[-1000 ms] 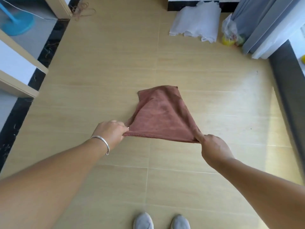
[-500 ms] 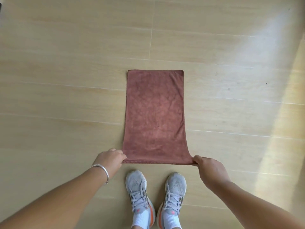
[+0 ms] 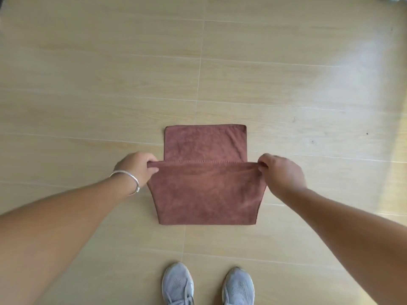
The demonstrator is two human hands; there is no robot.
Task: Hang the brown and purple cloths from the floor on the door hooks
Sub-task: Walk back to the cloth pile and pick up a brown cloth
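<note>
Pale wood-look floor (image 3: 286,89) carries the brown cloth (image 3: 204,139) and grey shoes (image 3: 178,285).

1. The cloth (image 3: 207,190), running between the two gripping hands, is showing a plain reddish brown, with a stitched hem line along the gripped edge.
2. The floor (image 3: 286,89) beyond the grip is showing pale yellowish wood grain with thin light seams.
3. The bangle (image 3: 127,176), just behind the left grip, is gleaming silver.
4. The shoes (image 3: 178,285), nearer than the grip, are showing light grey.

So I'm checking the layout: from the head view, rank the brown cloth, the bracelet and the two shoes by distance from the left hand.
1. brown cloth: gripped by the left hand.
2. bracelet: on that wrist.
3. left shoe: below, near.
4. right shoe: farther right.
</note>
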